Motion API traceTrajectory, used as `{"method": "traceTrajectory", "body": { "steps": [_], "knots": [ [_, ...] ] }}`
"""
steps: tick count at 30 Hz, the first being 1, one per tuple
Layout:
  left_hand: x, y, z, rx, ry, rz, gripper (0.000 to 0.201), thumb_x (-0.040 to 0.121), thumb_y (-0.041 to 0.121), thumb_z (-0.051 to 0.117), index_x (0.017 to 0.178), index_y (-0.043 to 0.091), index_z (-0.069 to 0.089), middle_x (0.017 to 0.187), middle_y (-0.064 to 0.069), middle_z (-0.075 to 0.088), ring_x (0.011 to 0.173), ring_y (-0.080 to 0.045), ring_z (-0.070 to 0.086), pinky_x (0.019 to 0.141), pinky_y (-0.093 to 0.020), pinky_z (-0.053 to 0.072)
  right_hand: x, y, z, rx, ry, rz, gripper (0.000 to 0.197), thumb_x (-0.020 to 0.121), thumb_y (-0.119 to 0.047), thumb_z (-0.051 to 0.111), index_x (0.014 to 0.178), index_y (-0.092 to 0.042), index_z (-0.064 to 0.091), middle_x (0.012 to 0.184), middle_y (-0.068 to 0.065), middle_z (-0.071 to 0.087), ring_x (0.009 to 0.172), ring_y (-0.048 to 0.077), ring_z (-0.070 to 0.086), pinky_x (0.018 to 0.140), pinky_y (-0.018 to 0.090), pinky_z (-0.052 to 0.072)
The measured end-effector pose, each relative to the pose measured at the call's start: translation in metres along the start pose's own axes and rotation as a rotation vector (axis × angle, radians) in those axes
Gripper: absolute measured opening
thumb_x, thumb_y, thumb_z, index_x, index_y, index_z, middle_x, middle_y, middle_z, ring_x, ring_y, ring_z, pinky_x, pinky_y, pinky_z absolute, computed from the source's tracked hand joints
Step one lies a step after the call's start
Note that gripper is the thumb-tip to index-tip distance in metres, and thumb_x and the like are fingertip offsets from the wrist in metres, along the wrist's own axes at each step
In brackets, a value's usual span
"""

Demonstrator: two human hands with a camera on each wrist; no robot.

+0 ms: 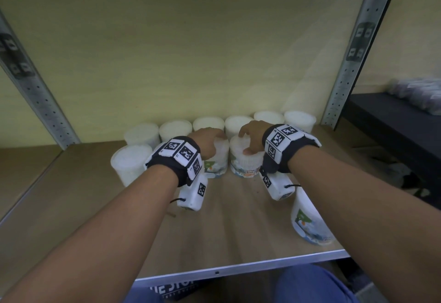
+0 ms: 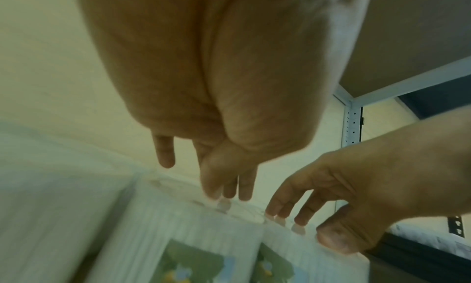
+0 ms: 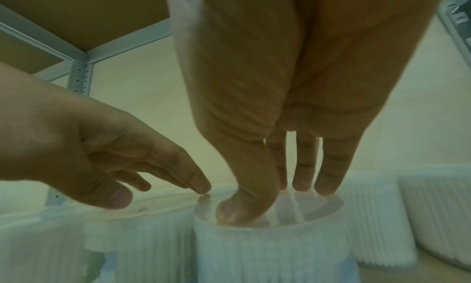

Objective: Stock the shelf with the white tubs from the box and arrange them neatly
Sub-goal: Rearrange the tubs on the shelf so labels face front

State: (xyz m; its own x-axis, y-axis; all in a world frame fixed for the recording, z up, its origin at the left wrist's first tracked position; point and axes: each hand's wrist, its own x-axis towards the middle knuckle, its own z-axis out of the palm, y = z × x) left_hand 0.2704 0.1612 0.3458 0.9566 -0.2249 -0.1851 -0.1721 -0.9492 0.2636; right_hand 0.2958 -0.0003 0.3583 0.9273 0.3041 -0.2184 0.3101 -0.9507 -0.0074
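Several white cotton-bud tubs form a back row (image 1: 236,123) on the wooden shelf (image 1: 226,231). In front of that row stand two labelled tubs side by side. My left hand (image 1: 212,139) (image 2: 229,194) rests its straight fingertips on the lid of the left tub (image 1: 218,160) (image 2: 183,227). My right hand (image 1: 250,135) (image 3: 275,200) touches the lid of the right tub (image 1: 245,163) (image 3: 267,243) with thumb and fingertips. Neither hand wraps round a tub. Another tub (image 1: 130,164) stands at the front left, partly behind my left wrist.
One more labelled tub (image 1: 310,221) stands near the shelf's front right edge, beside my right forearm. Metal uprights (image 1: 353,52) (image 1: 35,92) frame the shelf. A black shelf (image 1: 393,123) lies to the right. A dark lettered box (image 1: 176,290) shows below the front edge.
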Motion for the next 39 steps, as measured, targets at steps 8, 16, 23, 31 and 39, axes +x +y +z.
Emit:
{"method": "traceTrajectory", "body": {
  "steps": [8,16,23,31,39],
  "knots": [
    [0.008,0.002,0.024,0.014,0.322,-0.215,0.060,0.089,0.051,0.052,0.131,0.009,0.048,0.134,-0.012,0.047,0.126,-0.031,0.042,0.102,-0.044,0.041,-0.002,0.001,0.000,0.006,0.005,0.001,0.064,0.086,-0.030,0.068,0.142,-0.015,0.042,0.145,0.007,0.043,0.130,0.025,0.046,0.105,0.032,0.038],
    [0.010,0.001,0.018,0.021,0.203,-0.153,0.056,0.088,0.041,0.058,0.136,0.015,0.046,0.140,-0.009,0.044,0.129,-0.028,0.042,0.105,-0.043,0.040,-0.001,0.001,0.000,-0.005,-0.013,0.007,0.065,0.086,-0.031,0.068,0.143,-0.014,0.041,0.145,0.007,0.043,0.131,0.024,0.046,0.106,0.033,0.039],
    [0.005,0.003,0.008,-0.049,0.098,-0.056,0.050,0.094,0.019,0.053,0.142,0.015,0.039,0.146,-0.008,0.041,0.132,-0.026,0.042,0.107,-0.034,0.036,-0.002,-0.001,-0.001,-0.015,-0.022,0.012,0.065,0.088,-0.031,0.066,0.144,-0.015,0.038,0.146,0.007,0.041,0.132,0.024,0.045,0.107,0.033,0.038],
    [0.008,0.004,0.020,0.019,0.232,-0.190,0.055,0.091,0.045,0.052,0.134,0.012,0.044,0.139,-0.012,0.039,0.131,-0.030,0.036,0.105,-0.045,0.038,-0.002,0.000,0.000,-0.032,-0.020,0.008,0.064,0.089,-0.031,0.064,0.144,-0.014,0.038,0.147,0.007,0.040,0.133,0.024,0.044,0.108,0.033,0.037],
    [0.006,-0.002,0.016,0.016,0.145,-0.128,0.054,0.091,0.038,0.056,0.138,0.016,0.043,0.143,-0.009,0.040,0.131,-0.029,0.039,0.107,-0.040,0.037,-0.003,-0.001,-0.003,-0.025,-0.032,0.006,0.065,0.088,-0.030,0.066,0.144,-0.013,0.038,0.146,0.008,0.042,0.131,0.024,0.046,0.105,0.031,0.038]
  ]
}}
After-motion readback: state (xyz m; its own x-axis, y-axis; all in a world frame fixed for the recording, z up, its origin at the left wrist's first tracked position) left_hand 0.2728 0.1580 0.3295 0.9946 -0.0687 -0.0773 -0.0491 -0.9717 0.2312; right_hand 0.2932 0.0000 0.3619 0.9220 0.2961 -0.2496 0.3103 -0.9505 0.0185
